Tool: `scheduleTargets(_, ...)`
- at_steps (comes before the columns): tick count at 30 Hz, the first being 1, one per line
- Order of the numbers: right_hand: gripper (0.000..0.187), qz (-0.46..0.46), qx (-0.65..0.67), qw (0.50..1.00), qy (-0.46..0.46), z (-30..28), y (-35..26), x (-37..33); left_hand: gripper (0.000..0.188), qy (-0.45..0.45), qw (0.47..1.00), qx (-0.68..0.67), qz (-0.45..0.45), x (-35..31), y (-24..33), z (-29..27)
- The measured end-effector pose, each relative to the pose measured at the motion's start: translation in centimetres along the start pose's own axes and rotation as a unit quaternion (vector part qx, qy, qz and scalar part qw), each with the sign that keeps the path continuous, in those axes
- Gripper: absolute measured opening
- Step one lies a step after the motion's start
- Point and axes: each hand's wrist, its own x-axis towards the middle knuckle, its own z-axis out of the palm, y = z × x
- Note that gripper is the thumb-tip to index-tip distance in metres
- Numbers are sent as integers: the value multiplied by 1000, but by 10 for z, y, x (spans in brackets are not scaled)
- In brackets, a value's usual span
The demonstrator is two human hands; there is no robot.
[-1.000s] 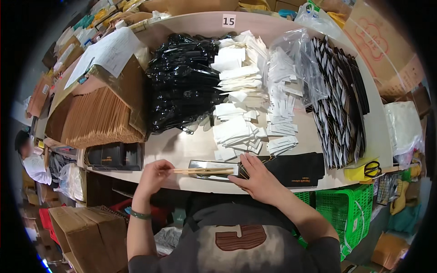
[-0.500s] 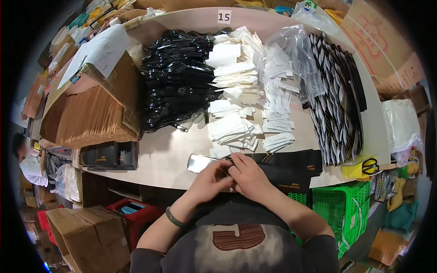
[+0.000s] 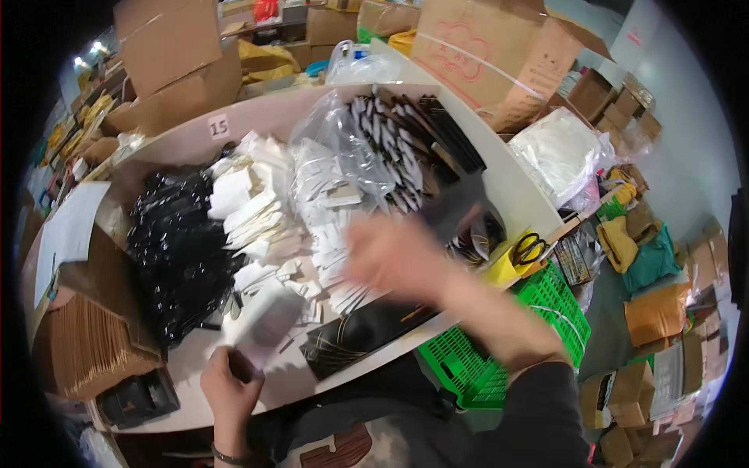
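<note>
At the front edge of the table, my left hand (image 3: 232,382) pinches the lower end of a pale, shiny flat packet (image 3: 269,320), which is smeared by motion. My right hand (image 3: 398,253) is raised over the table's middle, next to the white paper packets (image 3: 331,226). It is too blurred to show its fingers or anything in them. Below it lie black printed sleeves (image 3: 351,339) with gold lines. A blurred dark sleeve (image 3: 460,204) shows beyond my right wrist, by the row of filled black sleeves (image 3: 390,148); whether it is moving or lying there I cannot tell.
Black plastic-wrapped cutlery (image 3: 175,242) is heaped at left, beside a carton of brown cards (image 3: 94,351). Clear plastic bag (image 3: 335,132) covers part of the white packets. Black-handled scissors (image 3: 529,249) lie on yellow material at right, above a green crate (image 3: 468,366).
My view has swung right. My hands, together over the sleeves before, are now apart: the right has moved up and away, while the left stays near the front edge with the pale packet.
</note>
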Motion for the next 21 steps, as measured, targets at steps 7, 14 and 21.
scheduleTargets(7,45,-23,51,981,-187,22,13,-62,52,-310,916,-256,-20,-33,-26,47)
scheduleTargets(14,38,-93,-30,994,-53,142,-46,-81,36,-395,878,-261,-68,-24,12,57)
scheduleTargets(21,36,211,9,954,-215,148,-87,-66,61,-105,993,16,-46,-48,-36,39)
